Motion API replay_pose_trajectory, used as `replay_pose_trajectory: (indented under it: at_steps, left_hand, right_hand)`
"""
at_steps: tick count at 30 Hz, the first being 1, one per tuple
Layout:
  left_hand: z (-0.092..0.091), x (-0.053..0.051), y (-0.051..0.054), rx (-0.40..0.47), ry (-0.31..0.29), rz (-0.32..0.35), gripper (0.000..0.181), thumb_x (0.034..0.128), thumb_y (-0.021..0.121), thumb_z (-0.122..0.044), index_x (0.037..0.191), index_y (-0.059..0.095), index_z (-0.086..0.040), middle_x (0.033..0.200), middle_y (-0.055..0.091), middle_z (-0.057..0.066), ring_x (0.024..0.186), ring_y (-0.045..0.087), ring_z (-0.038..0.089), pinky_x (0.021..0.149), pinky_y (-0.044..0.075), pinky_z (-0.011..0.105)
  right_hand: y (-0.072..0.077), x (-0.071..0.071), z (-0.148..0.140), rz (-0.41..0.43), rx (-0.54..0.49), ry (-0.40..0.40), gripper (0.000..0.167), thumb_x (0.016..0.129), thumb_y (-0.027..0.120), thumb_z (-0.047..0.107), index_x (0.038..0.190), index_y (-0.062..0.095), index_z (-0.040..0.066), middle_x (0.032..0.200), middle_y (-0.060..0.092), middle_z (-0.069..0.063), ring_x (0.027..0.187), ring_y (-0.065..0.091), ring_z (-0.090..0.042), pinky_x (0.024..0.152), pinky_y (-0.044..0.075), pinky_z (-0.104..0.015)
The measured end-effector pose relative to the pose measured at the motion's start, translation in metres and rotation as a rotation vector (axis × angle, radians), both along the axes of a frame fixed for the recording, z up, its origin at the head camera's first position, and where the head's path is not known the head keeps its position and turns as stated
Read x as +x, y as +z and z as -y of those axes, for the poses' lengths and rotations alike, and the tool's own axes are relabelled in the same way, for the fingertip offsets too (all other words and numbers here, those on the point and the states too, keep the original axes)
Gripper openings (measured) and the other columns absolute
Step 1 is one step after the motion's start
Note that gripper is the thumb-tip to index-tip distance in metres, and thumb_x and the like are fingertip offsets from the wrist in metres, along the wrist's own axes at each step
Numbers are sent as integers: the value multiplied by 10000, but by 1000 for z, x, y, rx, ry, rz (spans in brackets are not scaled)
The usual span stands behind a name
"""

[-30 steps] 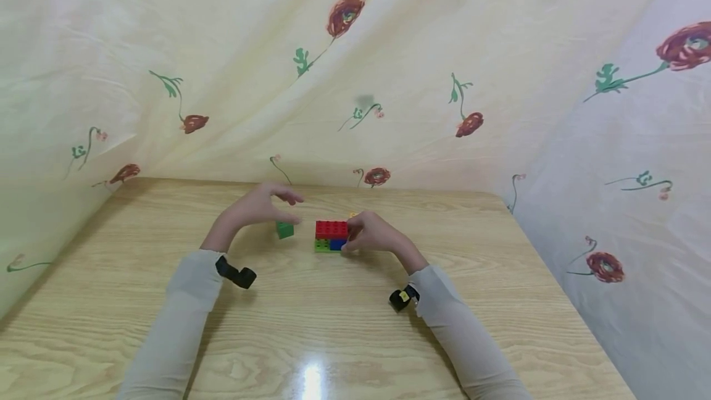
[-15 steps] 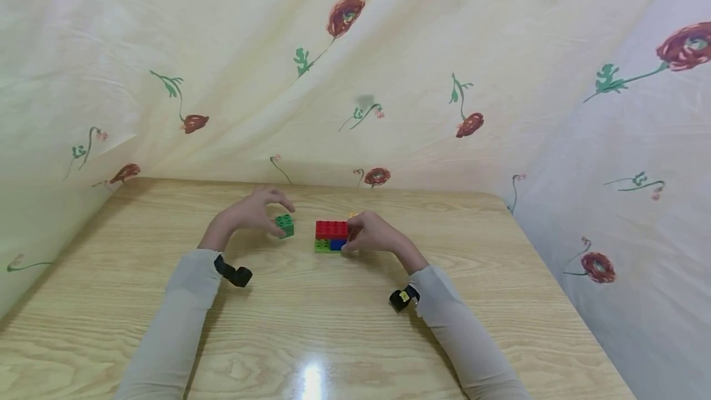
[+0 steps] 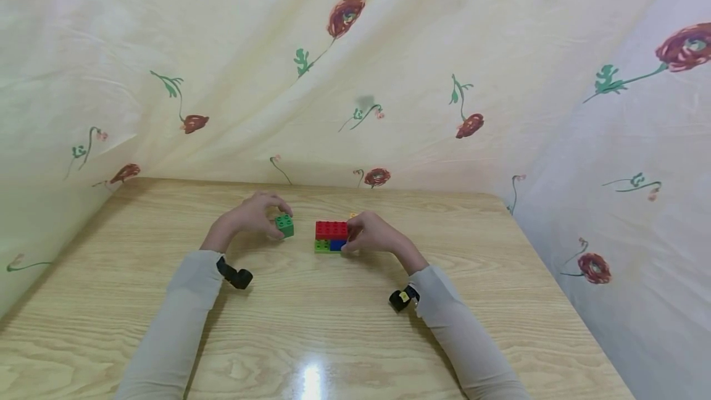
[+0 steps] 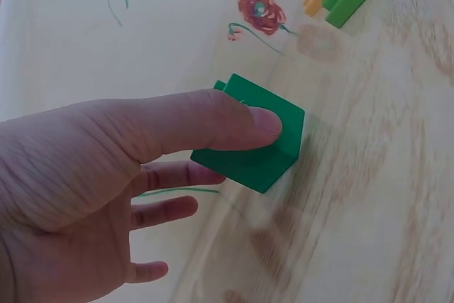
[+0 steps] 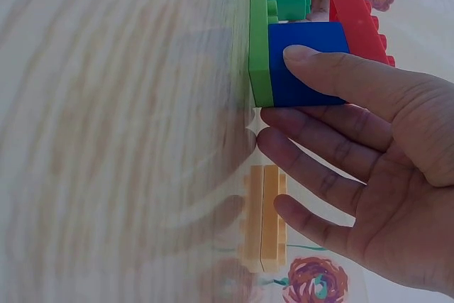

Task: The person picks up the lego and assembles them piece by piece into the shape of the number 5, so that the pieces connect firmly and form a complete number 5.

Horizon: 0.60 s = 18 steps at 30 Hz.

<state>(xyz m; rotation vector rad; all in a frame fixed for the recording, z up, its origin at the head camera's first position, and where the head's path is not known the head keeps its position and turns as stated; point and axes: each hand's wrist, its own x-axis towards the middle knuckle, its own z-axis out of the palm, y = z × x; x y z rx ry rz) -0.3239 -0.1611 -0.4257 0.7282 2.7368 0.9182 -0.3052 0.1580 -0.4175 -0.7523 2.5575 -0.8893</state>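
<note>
On the table, a green 2x2 toy brick point(image 3: 285, 226) stands left of a small brick stack. My left hand point(image 3: 250, 216) pinches it, the thumb point(image 4: 264, 127) lying across one side and the other fingers behind, partly hidden. The stack has a light green plate point(image 5: 260, 69) at the bottom, a blue brick point(image 5: 284, 79) on its right part and a red brick point(image 3: 331, 229) on top, overhanging the plate's bare studs. My right hand point(image 3: 376, 233) holds the stack's right end, thumb on the blue brick, fingers at the far side.
An orange brick point(image 5: 271, 239) lies on the table behind my right hand, mostly hidden in the head view. The wood-grain table point(image 3: 289, 307) reaches back to a flowered cloth point(image 3: 250, 110), which also hangs along both sides.
My left hand has come down from above the green brick and closed its thumb and fingers around it. The right hand and the stack have stayed in place.
</note>
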Motion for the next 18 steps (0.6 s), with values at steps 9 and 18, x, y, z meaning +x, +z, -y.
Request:
replay_pose_trajectory:
  at_steps: [9,18]
  left_hand:
    - [-1,1,0,-21,44,27,477,743,883,-164,1185,709,-133,1292,623,97,1318,408,385,1086,306,645]
    - [1,2,1,-13,84,17,355,768,858,-154,1089,706,-133,1182,652,86,1266,440,363,1070,297,652]
  right_hand:
    - [0,0,-1,-2,-5,3,257,847,830,135,1085,766,65,968,766,-40,866,675,-131,814,571,-290]
    - [-1,0,-1,-5,2,-7,233,847,833,140,1063,771,79,950,763,-21,848,667,-134,802,570,-284]
